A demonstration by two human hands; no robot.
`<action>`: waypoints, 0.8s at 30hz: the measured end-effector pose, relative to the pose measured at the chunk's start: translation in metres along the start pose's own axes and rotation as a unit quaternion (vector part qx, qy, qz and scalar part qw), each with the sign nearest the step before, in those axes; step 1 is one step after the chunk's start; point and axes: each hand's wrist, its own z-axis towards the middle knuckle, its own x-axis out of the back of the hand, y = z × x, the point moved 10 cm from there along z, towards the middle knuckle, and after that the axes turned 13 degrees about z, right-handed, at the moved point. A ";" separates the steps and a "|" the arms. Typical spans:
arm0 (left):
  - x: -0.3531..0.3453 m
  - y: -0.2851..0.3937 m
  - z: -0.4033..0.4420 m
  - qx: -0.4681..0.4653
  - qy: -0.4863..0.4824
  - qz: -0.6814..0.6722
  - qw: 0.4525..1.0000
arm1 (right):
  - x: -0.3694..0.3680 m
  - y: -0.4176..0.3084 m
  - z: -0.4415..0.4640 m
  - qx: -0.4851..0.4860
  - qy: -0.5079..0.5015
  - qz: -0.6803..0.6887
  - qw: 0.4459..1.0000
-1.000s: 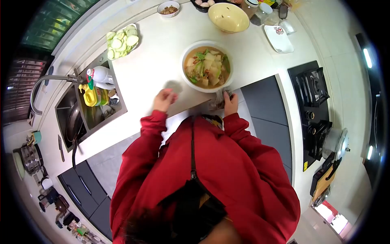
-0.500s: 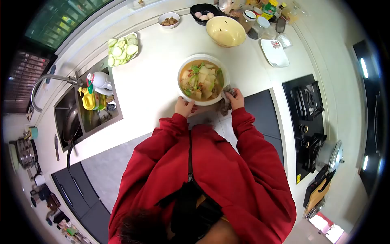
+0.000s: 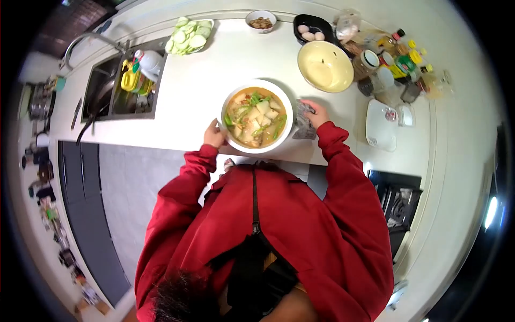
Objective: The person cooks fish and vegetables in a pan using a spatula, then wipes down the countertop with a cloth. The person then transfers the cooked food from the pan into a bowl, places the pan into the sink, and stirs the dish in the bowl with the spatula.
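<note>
A white bowl point(image 3: 234, 99) of soup with pale chunks and green pieces sits on the counter near its front edge. At its left side, my left hand point(image 3: 215, 135) is closed against the outer wall, fingertips partly hidden by the bowl. To the right of the bowl, my right hand point(image 3: 317, 114) pinches a grey cloth point(image 3: 304, 126), which hangs down toward the countertop. A narrow gap separates this cloth from the rim.
Behind stand a yellow bowl point(image 3: 325, 75), a black tray point(image 3: 316, 24) with several eggs, a small bowl point(image 3: 260, 30) and a plate of sliced vegetable point(image 3: 189, 36). The sink point(image 3: 132, 110) is left; jars, a white dish point(image 3: 380, 129) and a stove point(image 3: 398, 206) are right.
My right hand has come away from the bowl to the right, cloth still in it. My left hand has shifted from the near rim to the left side. The view has turned.
</note>
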 end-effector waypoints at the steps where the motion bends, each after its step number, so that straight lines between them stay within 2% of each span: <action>1: 0.002 -0.003 0.005 0.007 -0.005 -0.029 1.000 | -0.002 -0.008 0.005 0.023 -0.004 -0.057 0.998; 2: 0.006 -0.002 0.009 0.012 -0.009 -0.057 0.998 | -0.005 -0.015 0.011 0.049 -0.007 -0.113 0.992; 3: 0.012 0.011 0.008 0.007 -0.018 -0.017 1.000 | -0.010 -0.015 0.019 0.050 -0.023 -0.113 0.992; 4: 0.017 0.010 0.014 0.002 -0.009 0.011 1.000 | -0.015 -0.023 0.026 0.091 -0.023 -0.130 0.987; 5: 0.021 0.008 0.020 0.002 -0.004 0.017 1.000 | -0.020 -0.029 0.032 0.131 -0.023 -0.147 0.980; 6: 0.023 0.006 0.026 0.002 0.000 0.021 1.000 | -0.028 -0.036 0.037 0.131 -0.037 -0.146 0.980; 8: 0.022 0.001 0.032 0.005 -0.020 0.006 1.000 | -0.051 -0.065 0.036 0.240 -0.074 -0.211 0.945; 9: 0.024 0.005 0.029 0.018 -0.015 0.025 0.999 | -0.060 -0.064 0.040 0.264 -0.098 -0.262 0.923; 13: 0.027 0.006 0.026 0.047 -0.021 0.022 0.998 | -0.073 -0.050 0.033 0.256 -0.113 -0.320 0.905; 17: 0.025 -0.002 0.027 0.063 -0.025 -0.001 0.998 | -0.075 -0.039 -0.014 0.286 -0.062 -0.302 0.907; 20: 0.026 0.007 0.022 0.060 -0.022 -0.019 0.998 | -0.076 -0.038 -0.046 0.252 -0.029 -0.251 0.934; 24: 0.028 0.009 0.021 0.050 -0.015 -0.010 0.999 | -0.085 -0.026 -0.084 0.277 0.035 -0.274 0.920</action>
